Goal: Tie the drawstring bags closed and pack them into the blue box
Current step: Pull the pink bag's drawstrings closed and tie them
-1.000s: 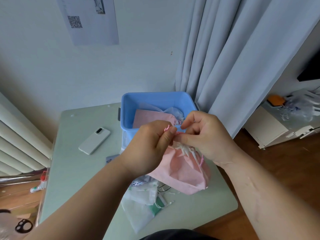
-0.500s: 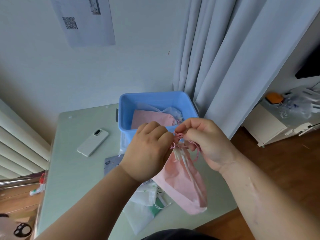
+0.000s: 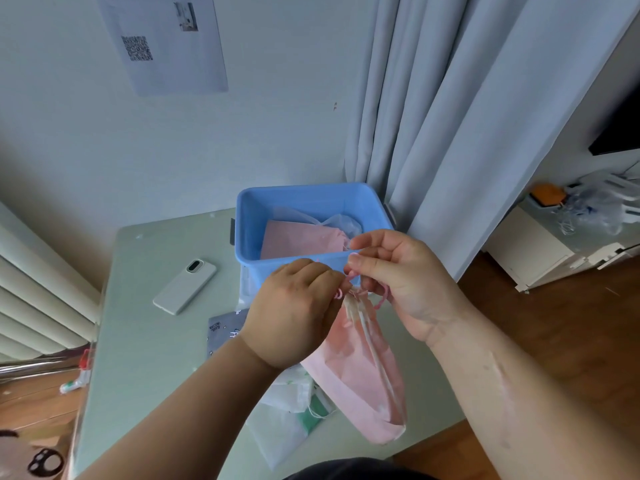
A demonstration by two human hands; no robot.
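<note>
pale green table (image 3: 145, 341) against a white wall, grey curtain (image 3: 450, 116) at right. both hands work at the gathered neck of a pink drawstring bag (image 3: 356, 382), which hangs in the air above the table's near edge, just in front of the blue box (image 3: 311, 199). left hand (image 3: 294, 320): fingers curled, pinching the pink cord (image 3: 382, 301) at the neck. right hand (image 3: 398, 275): thumb and forefinger pinching another stretch of the same cord, a loop of it hanging below the palm. judged step — tying the knot; the mouth looks already drawn shut. to do it well, hold the neck bunched tight with one hand while the other passes the loop through. pull both ends evenly and sideways rather than upward, so the gathers do not slip open, and seat the knot hard against the fabric before letting go. the thin cord may slide from the fingertips if the tension is uneven. counts: blue box, one; bag in hand, one; inside the box, one pink bag (image 3: 298, 240) lying flat and at least one pale translucent bag (image 3: 343, 223) behind it; on the table beneath the forearms, one grey printed bag (image 3: 221, 330) and a heap of white bags (image 3: 287, 393), one marked with green — their number cannot be told; phone (image 3: 185, 285), one, left of the box.
</note>
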